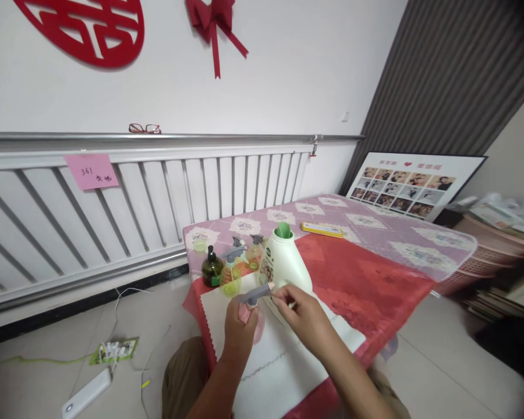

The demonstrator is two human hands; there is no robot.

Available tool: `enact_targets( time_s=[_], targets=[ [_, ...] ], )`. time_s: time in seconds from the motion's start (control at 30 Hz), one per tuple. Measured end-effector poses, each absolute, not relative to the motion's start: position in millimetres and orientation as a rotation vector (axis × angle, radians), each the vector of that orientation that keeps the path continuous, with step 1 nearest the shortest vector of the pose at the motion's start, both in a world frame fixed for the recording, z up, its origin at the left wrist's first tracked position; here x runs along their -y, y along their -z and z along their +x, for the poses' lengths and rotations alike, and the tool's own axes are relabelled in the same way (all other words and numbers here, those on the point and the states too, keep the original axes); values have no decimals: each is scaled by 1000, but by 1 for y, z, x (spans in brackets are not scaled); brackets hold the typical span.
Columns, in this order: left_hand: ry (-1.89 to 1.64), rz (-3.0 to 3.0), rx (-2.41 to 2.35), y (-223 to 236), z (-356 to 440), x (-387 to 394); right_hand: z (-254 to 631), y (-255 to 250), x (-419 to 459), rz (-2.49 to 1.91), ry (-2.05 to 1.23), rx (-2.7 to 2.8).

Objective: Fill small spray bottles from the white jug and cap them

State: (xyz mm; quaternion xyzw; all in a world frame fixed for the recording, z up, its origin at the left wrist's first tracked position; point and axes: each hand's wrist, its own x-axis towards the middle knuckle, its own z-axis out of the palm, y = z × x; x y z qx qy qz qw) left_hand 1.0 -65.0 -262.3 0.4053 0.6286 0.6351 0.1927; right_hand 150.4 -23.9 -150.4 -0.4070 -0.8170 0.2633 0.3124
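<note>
My left hand (237, 329) is wrapped around a small pink bottle (250, 317) over a white cloth (271, 372) on the table. My right hand (300, 314) pinches the grey pump head (254, 294) on top of that bottle. Just behind stands a large white jug (286, 265) with a green spout, upright. To its left stand a dark green pump bottle (212, 270) and two yellow-green pump bottles (230, 278), close together.
The low table (375, 273) has a red and pink patterned cover. A yellow flat case (322, 230) lies at its far side. A radiator cover (113, 198) lines the wall. A power strip (86, 393) and cables lie on the floor at left. Baskets (484, 244) stand right.
</note>
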Motion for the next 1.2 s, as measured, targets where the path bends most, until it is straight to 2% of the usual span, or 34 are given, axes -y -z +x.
enact_targets(
  time_s=[0.13, 0.27, 0.53, 0.87, 1.2],
  targets=[
    [-1814, 1107, -1709, 267, 2, 65, 138, 198, 36, -1152, -881, 1954],
    [-1852, 1029, -1567, 271, 3, 65, 106, 219, 38, -1123, -1030, 1808],
    [-1830, 933, -1381, 274, 4, 69, 83, 220, 32, -1096, -1135, 1557],
    [-1629, 1123, -1582, 330, -3, 78, 99, 232, 26, -1145, -1106, 1649],
    [-1480, 1410, -1764, 333, -2, 86, 118, 234, 25, -1166, -1152, 1683]
  ],
)
